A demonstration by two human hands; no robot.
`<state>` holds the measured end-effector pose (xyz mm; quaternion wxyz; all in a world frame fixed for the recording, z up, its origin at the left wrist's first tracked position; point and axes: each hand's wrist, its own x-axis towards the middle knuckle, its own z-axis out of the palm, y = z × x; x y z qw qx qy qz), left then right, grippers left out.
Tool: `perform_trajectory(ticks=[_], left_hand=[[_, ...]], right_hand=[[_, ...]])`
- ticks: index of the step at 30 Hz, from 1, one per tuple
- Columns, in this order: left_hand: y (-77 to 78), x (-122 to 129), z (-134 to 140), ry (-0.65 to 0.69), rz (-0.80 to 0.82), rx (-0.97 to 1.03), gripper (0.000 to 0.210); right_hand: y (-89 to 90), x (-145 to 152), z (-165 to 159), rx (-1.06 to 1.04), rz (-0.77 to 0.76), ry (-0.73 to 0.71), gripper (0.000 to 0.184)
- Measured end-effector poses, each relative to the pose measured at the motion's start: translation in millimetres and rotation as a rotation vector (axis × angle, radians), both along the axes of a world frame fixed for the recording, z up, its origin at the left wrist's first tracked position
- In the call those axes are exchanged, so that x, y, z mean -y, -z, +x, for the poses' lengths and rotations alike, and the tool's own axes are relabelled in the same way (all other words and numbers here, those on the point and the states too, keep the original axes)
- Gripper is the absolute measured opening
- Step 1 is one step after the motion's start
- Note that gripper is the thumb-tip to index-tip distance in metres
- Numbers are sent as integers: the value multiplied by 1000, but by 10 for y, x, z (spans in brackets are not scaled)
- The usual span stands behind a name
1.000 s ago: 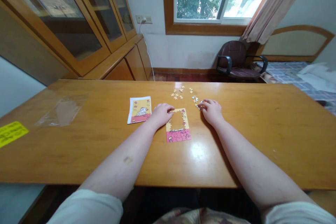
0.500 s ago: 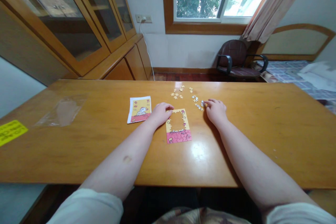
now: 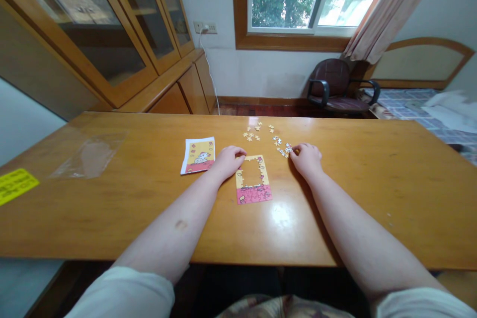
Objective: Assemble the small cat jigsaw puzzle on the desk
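Note:
A partly assembled jigsaw puzzle (image 3: 254, 194) lies flat on the table, a yellow and pink border around a bare middle. My left hand (image 3: 230, 161) rests at its upper left corner, fingers stretched and lightly bent, touching the edge. To the right, my right hand (image 3: 306, 158) has its thumb and forefinger drawn together on a small puzzle piece beside a cluster of white-patterned puzzle pieces (image 3: 282, 151). Its fingertips partly hide that piece. Left of my left hand is a reference picture (image 3: 200, 155) of a white animal on yellow and pink.
Several yellow puzzle pieces (image 3: 250, 136) are scattered beyond the puzzle. A clear plastic bag (image 3: 93, 158) and a yellow label (image 3: 17, 186) lie on the left of the wooden table (image 3: 149, 228). An office chair (image 3: 333, 87) stands behind the table.
My right hand's fingers have curled in from a more stretched pose, closing at the white-patterned pieces. My left hand and the puzzle have stayed in place.

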<state>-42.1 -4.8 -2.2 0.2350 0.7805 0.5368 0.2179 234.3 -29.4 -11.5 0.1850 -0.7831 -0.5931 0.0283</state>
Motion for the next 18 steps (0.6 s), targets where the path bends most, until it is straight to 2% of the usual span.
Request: perform_trajectory(ticks=[7, 14, 18], left_hand=[[10, -6, 0, -11, -20, -7, 26], [-26, 9, 12, -9, -28, 6, 26], [-43, 20, 25, -36, -37, 16, 25]], right_hand=[[-8, 12, 43, 0, 10, 104, 31], [-41, 30, -15, -27, 24, 6, 32], [-28, 23, -26, -4, 9, 18, 33]])
